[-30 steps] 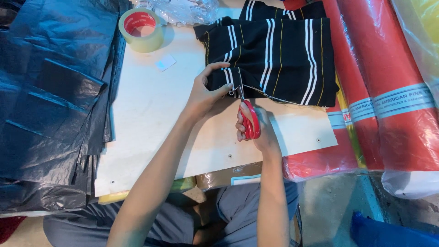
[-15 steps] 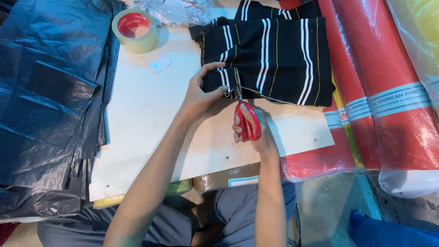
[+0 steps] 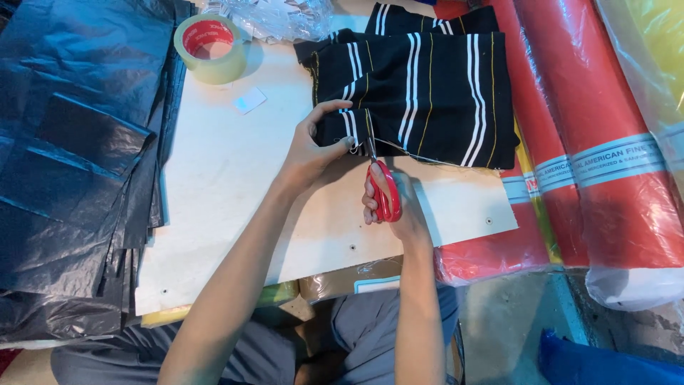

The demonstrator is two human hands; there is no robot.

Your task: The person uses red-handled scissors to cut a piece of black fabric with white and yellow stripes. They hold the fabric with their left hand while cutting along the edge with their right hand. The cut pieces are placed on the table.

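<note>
Head view: I'm pinching left hand onto near edge of black striped fabric, lying folded at far side of white board. Right hand is gripping red-handled scissors, fingers closed through loops, blades touching fabric edge just beside left thumb. Tape roll is sitting far left, red fabric rolls lying right.

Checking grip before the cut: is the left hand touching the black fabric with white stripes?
Touching. The head view shows the left hand pinching the near edge of the black striped fabric, thumb and fingers closed on it.
</note>
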